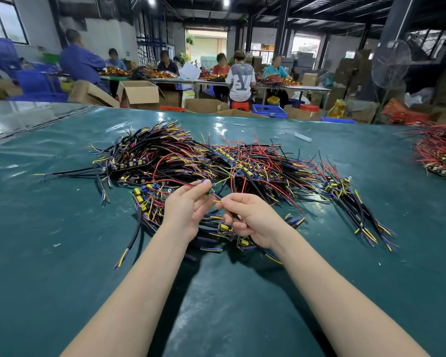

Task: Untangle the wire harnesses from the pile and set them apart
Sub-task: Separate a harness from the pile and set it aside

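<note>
While I watch through the head camera, the pile of wire harnesses (191, 155) sprawls across the middle of the green table (49, 253), its nearest strands reaching toward the near edge, where both hands meet. My left hand (186, 207) is lifted just above the pile, thumb and fingertips pinching one harness at its small green board (209, 193). My right hand (252, 220), just beside it, pinches a yellow wire end (216, 201) between thumb and forefinger, with the other fingers curled round black leads (233, 217). A second heap (438, 150), mostly red wires, lies at the table's right edge, well apart. A white scrap (303, 136) lies toward the far edge.
</note>
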The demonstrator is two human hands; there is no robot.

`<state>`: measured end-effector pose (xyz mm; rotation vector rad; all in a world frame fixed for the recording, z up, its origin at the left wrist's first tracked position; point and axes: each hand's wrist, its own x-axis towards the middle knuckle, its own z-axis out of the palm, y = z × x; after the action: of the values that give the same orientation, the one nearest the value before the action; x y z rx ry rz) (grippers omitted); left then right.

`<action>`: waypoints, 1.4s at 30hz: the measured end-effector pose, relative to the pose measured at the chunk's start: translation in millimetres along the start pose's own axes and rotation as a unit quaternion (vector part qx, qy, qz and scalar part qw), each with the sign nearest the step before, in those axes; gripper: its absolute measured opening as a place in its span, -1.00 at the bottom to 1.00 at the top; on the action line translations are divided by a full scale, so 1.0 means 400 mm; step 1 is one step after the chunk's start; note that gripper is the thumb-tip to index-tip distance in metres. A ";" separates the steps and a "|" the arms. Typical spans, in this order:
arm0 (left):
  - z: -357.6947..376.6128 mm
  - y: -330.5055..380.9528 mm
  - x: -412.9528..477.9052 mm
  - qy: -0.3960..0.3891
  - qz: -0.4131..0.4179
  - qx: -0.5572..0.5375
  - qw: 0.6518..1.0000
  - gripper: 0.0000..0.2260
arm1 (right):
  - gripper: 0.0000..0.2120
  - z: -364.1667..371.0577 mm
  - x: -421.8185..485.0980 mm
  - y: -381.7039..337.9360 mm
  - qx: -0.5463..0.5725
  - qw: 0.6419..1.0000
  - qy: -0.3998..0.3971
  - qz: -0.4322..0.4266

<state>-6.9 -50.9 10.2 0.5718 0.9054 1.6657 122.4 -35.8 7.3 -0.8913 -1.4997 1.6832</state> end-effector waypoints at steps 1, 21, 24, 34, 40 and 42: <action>0.001 -0.001 -0.001 -0.004 0.004 -0.003 1.000 -0.90 | -0.78 0.001 -0.001 0.001 0.008 1.000 -0.001 0.008; -0.006 -0.026 0.004 -0.035 0.148 0.206 0.967 -0.84 | -0.74 0.011 0.004 -0.001 -0.340 0.908 0.201 -0.140; -0.011 -0.022 0.008 -0.042 0.114 0.226 0.967 -0.87 | -0.77 0.007 0.003 -0.003 -0.366 0.895 0.212 -0.143; -0.009 -0.022 0.008 -0.065 0.131 0.197 0.969 -0.74 | -0.72 0.008 -0.006 -0.015 -0.093 0.991 0.097 -0.005; -0.004 -0.017 0.013 -0.022 0.015 0.045 0.999 -0.79 | -0.72 0.024 -0.002 -0.034 0.013 0.998 0.049 0.033; -0.010 -0.016 0.017 -0.016 -0.020 0.034 0.999 -0.82 | -0.74 0.023 -0.003 -0.030 0.020 0.999 0.047 0.003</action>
<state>-8.2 -44.7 2.2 0.6225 0.9473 1.5905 115.8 -40.5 20.2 -0.9419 -1.3985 1.6472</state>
